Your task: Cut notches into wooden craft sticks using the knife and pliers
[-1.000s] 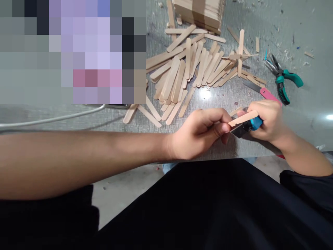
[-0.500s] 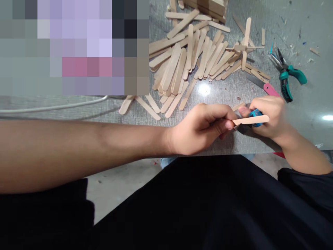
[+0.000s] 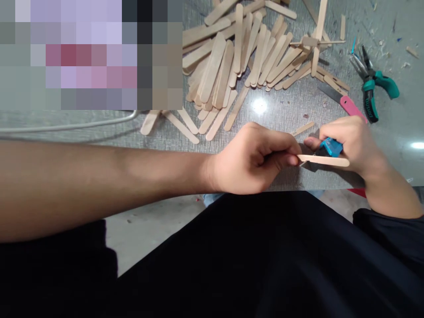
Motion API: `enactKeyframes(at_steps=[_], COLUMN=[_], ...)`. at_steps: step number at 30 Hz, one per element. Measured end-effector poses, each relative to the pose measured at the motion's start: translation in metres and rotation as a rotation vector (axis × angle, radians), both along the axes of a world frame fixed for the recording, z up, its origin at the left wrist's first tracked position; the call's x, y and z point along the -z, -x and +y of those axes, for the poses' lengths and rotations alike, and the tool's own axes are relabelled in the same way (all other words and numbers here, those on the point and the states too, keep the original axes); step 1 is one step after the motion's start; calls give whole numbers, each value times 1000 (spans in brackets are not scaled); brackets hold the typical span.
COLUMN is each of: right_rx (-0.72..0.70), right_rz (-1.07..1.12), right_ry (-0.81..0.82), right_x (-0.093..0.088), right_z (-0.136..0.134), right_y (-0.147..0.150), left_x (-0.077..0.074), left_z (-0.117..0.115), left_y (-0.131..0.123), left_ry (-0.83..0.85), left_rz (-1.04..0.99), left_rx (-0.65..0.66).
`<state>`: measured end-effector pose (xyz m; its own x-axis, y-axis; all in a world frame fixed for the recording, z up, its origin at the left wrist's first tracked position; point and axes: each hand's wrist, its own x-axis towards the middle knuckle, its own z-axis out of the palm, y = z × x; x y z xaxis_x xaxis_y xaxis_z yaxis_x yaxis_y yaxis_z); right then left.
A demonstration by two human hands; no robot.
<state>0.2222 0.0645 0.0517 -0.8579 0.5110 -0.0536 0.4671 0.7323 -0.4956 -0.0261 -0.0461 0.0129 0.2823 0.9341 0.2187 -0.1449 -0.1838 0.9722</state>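
Note:
Between thumb and forefinger, my left hand (image 3: pixel 258 159) pinches one end of a wooden craft stick (image 3: pixel 326 160), whose rounded free end points right. My right hand (image 3: pixel 353 143) is closed around a blue utility knife (image 3: pixel 332 147), partly hidden by the fingers and the stick. The knife's dark blade (image 3: pixel 310 166) shows just below the stick, close to my left fingertips. I cannot tell whether the edge touches the wood. Another short craft stick (image 3: pixel 303 128) lies on the table just behind both hands.
A heap of craft sticks (image 3: pixel 212 68) spreads across the grey table (image 3: pixel 280 108). Farther right are a crossed stick assembly (image 3: pixel 310 42), a pink-handled blade (image 3: pixel 351 108) and green-handled pliers (image 3: pixel 370 86). A pale cable (image 3: pixel 66 127) runs at left, and the table's front edge passes below my hands.
The craft stick has tilted, its free end dropping from slightly raised to slightly lowered. My right hand and the knife have turned a little. The whole view has shifted slightly.

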Motion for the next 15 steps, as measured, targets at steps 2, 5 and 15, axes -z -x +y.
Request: enactKeyframes(at_steps=[2,5,15], right_rx=[-13,-19,6], right_rz=[-19,-41,-27], right_ry=[-8,-16,-19], right_x=[0,0,2], right_z=[0,-1,-8], right_y=[0,0,2], left_x=[1,2,0], left_z=[-1,-2,-4], left_y=[0,0,-4], left_ry=[-27,-27,36], left_rz=[31,42,-40], left_rx=[-4,0,21])
